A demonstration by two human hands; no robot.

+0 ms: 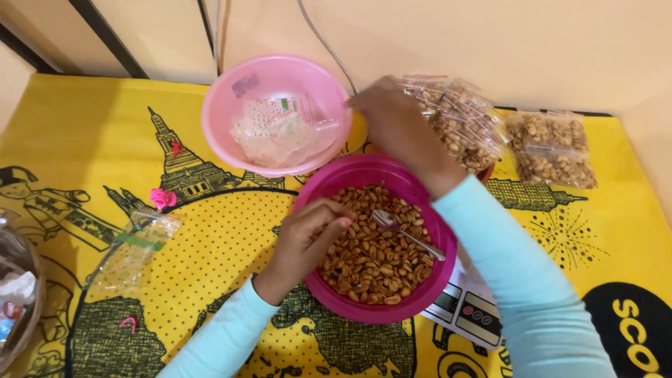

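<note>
Tabletop (84, 140) under a yellow printed cloth filled the frame. At centre sat a magenta bowl (420, 297) of roasted peanuts (371, 262), a metal spoon (402, 231) lying across them. A pale pink bowl (224, 105) of empty clear bags stood at upper centre; filled peanut packets (553, 150) lay at upper right. The left hand (304, 241) rested on the magenta bowl's near rim, fingers curled loosely, holding nothing visible. The right hand (395, 126) reached to the pink bowl's edge; its fingers' grip could not be told.
</note>
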